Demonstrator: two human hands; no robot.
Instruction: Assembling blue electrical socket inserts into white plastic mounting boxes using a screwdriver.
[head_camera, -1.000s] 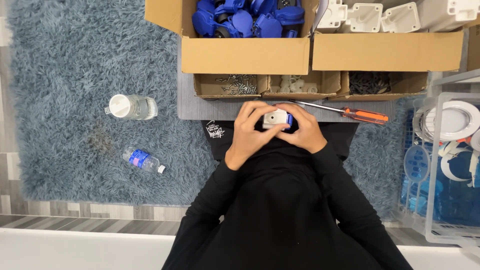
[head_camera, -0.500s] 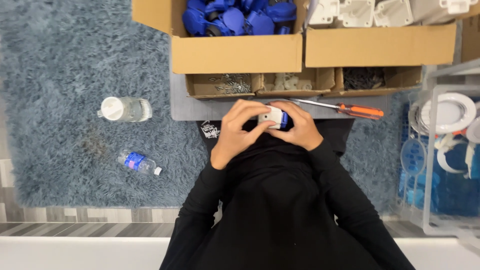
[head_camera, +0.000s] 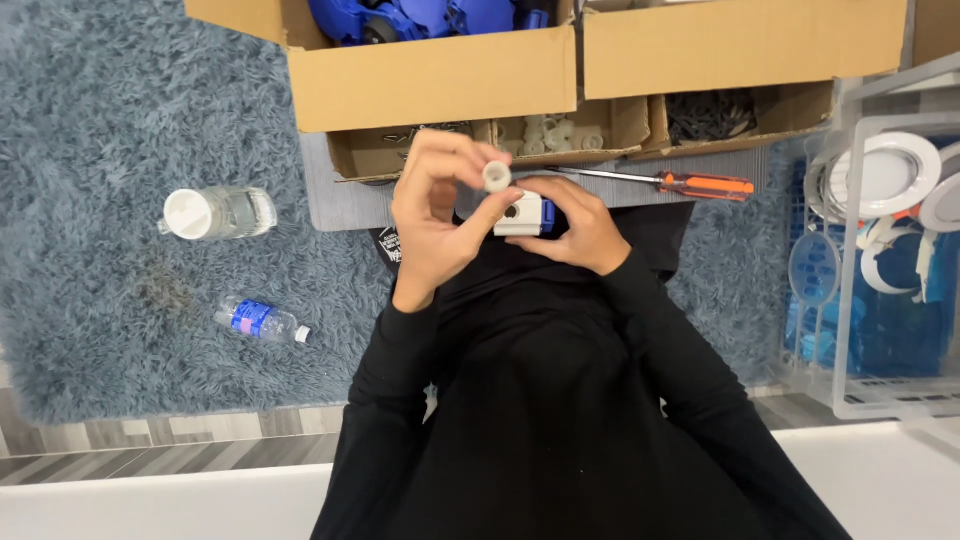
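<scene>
My left hand (head_camera: 437, 215) pinches a small white cylindrical part (head_camera: 496, 177) between thumb and forefinger, just above a white and blue plastic block (head_camera: 524, 213). My right hand (head_camera: 574, 226) grips that block from the right, with a dark hole in its white face turned up. Both hands are close together over my lap, in front of the low cardboard trays. Black sleeves cover both arms.
An orange-handled screwdriver (head_camera: 690, 184) lies on the grey mat (head_camera: 340, 200). Behind are cardboard trays of small parts (head_camera: 545, 135), a box of blue pieces (head_camera: 430, 60) and another box (head_camera: 740, 45). Two water bottles (head_camera: 215, 212) (head_camera: 262, 322) lie on the blue rug. A clear bin (head_camera: 880, 260) stands right.
My left hand has lifted off the block and now holds the small white cylinder above it. The view has shifted closer and downward.
</scene>
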